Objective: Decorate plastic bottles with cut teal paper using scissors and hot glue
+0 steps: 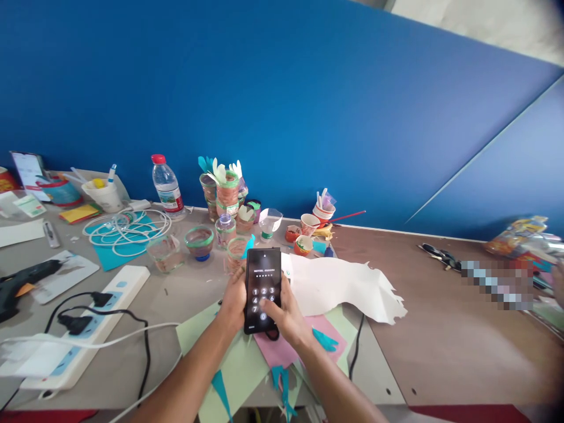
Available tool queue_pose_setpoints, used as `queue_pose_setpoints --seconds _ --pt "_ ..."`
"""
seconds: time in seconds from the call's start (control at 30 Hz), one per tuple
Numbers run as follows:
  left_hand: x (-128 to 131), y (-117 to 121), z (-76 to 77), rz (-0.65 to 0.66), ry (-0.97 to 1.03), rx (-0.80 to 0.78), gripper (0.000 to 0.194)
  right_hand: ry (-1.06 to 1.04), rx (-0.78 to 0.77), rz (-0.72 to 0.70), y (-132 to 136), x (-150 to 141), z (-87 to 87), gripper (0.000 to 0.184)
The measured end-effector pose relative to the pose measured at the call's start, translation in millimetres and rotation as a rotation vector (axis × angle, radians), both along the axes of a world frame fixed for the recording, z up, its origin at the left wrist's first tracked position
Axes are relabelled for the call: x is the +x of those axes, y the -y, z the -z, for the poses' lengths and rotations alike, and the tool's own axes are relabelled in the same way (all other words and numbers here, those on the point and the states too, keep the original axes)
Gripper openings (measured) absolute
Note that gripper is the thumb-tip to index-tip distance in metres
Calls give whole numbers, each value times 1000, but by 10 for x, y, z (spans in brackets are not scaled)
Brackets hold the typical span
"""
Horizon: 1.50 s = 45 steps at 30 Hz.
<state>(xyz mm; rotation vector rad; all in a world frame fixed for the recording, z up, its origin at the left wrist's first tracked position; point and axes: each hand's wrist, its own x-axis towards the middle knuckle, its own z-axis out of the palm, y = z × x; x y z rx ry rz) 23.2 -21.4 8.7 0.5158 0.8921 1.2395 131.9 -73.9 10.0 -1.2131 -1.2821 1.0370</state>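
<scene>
Both hands hold a black smartphone (pixel 258 320) upright in the middle of the view, its lit screen showing a number keypad. My left hand (pixel 233 298) wraps the phone's left edge, with most of its fingers hidden behind it. My right hand (pixel 286 314) grips the right edge, and its thumb lies over the lower keys. Under the hands lie pale green paper (pixel 240 367), pink paper (pixel 275 351) and cut blue scraps (pixel 325 341). A torn white sheet (pixel 339 285) stretches to the right of the phone.
Plastic cups wrapped in brown and green (pixel 199 239) stand behind the phone, near a water bottle (pixel 168 191). At left are a power strip (pixel 103 320) with black plugs, a coiled white cable (pixel 127 232) and a black glue gun (pixel 29 282). Paper cups (pixel 309 223) sit against the blue partition (pixel 282 117).
</scene>
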Motion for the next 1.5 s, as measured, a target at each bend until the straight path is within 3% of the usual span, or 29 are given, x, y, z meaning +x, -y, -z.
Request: queue_pose_setpoints --seconds 0.13,0.23,0.37,0.47,0.57,0.77,0.93,1.07,1.23,1.5 --pt "36 28 0 -29 -42 19 31 88 -33 245 -27 -127 129 36" --pt "39 30 9 -52 -51 9 31 89 -52 291 -35 -164 166 34" --pt "6 8 18 -18 -8 5 28 -194 -104 74 -22 -59 72 29" --pt "-23 -20 31 20 54 -54 23 -393 -184 -198 -26 63 -22 43" --pt "-33 -43 51 19 77 -74 22 -430 -190 -300 -44 121 -53 55" --pt "-24 -55 78 -7 51 -87 18 -354 -260 -219 -47 87 11 54" --pt "-18 -37 23 -2 68 -76 14 -681 -274 -280 -68 134 -30 35" --pt "-10 -15 -26 13 90 -106 18 -846 -362 -156 -114 116 -23 42" --pt "-4 -3 -40 -15 67 -94 20 -893 -427 -12 -142 43 25 36" --pt "-28 -39 57 40 73 -30 23 -826 -268 11 -119 9 79 27"
